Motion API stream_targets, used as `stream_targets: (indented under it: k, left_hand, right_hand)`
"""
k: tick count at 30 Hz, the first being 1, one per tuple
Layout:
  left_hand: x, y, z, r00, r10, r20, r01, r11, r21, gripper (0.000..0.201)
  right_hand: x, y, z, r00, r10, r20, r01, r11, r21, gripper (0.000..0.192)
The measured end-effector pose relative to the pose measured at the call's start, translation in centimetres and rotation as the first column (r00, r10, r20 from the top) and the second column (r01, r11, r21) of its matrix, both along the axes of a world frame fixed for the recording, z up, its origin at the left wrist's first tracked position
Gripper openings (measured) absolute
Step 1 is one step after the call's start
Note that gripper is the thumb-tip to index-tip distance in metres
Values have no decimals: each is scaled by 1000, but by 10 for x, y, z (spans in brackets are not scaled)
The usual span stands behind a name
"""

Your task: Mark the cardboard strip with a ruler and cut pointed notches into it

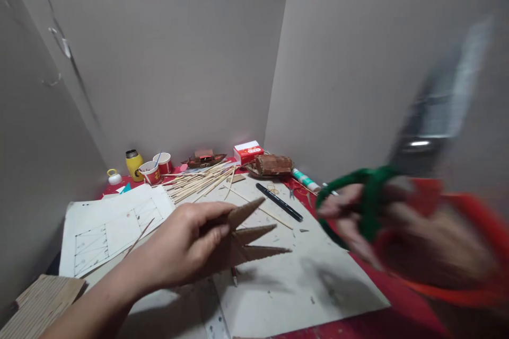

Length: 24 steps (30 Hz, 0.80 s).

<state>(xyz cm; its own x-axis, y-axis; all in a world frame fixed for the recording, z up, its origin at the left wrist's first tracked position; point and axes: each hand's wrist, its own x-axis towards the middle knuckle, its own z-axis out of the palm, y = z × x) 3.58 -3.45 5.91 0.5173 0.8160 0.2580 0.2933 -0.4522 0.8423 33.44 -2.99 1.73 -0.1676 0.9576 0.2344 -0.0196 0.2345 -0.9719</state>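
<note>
My left hand [199,238] is closed on a piece of brown cardboard [254,251], cut into several long pointed strips that fan out to the right. Held above the white work surface, the cardboard casts a shadow there. At the right, my right hand [353,217] is in the loops of a pair of scissors [425,137] with one green and one orange handle. The metal blades point up and are smeared by motion, well apart from the cardboard. Below the cardboard, a pencil [234,276] is partly visible.
A drawn plan on paper [119,228] lies at the left, with thin wooden sticks [202,183] behind. A black marker [279,202] rests mid-table. Farther back are a model boat [272,165], paper cups [149,172] and a yellow bottle [134,164]. Corrugated cardboard [47,304] sits front left.
</note>
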Motion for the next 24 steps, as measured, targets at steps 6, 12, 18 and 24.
stream_targets:
  k: [6, 12, 18, 24]
  left_hand:
    - [8, -12, 2, 994, -71, -82, 79, 993, 90, 13]
    - [5, -3, -6, 995, 95, -43, -74, 936, 345, 25]
    - [10, -11, -10, 809, 333, 485, -517, 796, 315, 38]
    - [29, 6, -30, 628, 386, 676, -243, 922, -301, 42]
  right_hand:
    - [-64, 16, 8, 952, 192, 237, -231, 961, 150, 17]
    - [-72, 15, 3, 918, 194, 346, -288, 926, 243, 24]
    - [-59, 28, 5, 955, -196, -222, 238, 954, 183, 33]
    - [-65, 22, 7, 879, -241, -411, 331, 929, 164, 33]
